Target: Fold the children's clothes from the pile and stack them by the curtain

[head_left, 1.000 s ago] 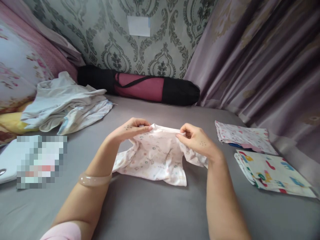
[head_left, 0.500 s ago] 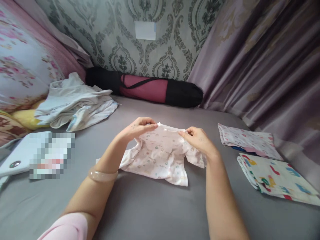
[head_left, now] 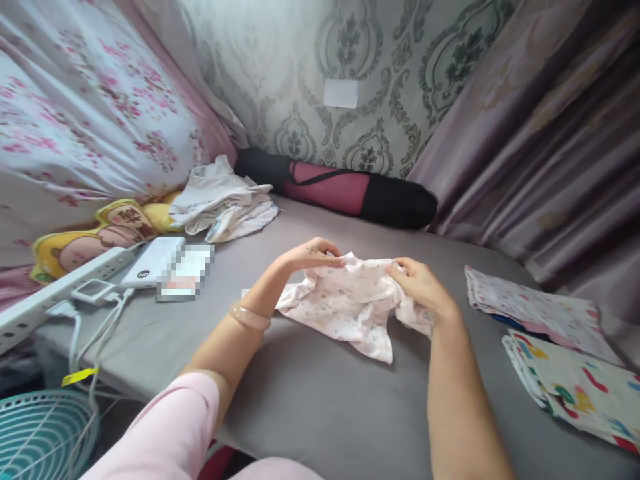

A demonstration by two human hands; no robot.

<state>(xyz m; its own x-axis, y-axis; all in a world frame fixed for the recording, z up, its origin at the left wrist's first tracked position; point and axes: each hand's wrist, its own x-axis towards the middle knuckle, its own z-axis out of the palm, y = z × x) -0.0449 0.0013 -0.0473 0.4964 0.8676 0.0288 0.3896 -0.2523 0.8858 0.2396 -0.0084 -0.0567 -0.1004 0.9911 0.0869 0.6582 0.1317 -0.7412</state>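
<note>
A small white shirt with a fine pastel print [head_left: 345, 307] is held by its neckline above the grey sheet, its hem hanging toward me. My left hand [head_left: 320, 253] pinches the neckline's left end between thumb and fingers. At the right end, my right hand [head_left: 413, 277] grips the fabric the same way. The shirt's right sleeve bunches beneath my right wrist, and the other sleeve lies partly behind my left forearm. A pale bangle circles my left forearm.
Folded clothes [head_left: 540, 313] and a folded colourful print cloth [head_left: 580, 380] lie at right. Crumpled clothes [head_left: 225, 200], a power strip [head_left: 65, 293], a white device [head_left: 155, 263] and a fan [head_left: 45, 433] are at left. A black and maroon bag [head_left: 330, 190] lies along the wall.
The view has swung left and down, bringing the fan and power strip into sight. Both hands keep their hold on the neckline, and the shirt's body looks more bunched.
</note>
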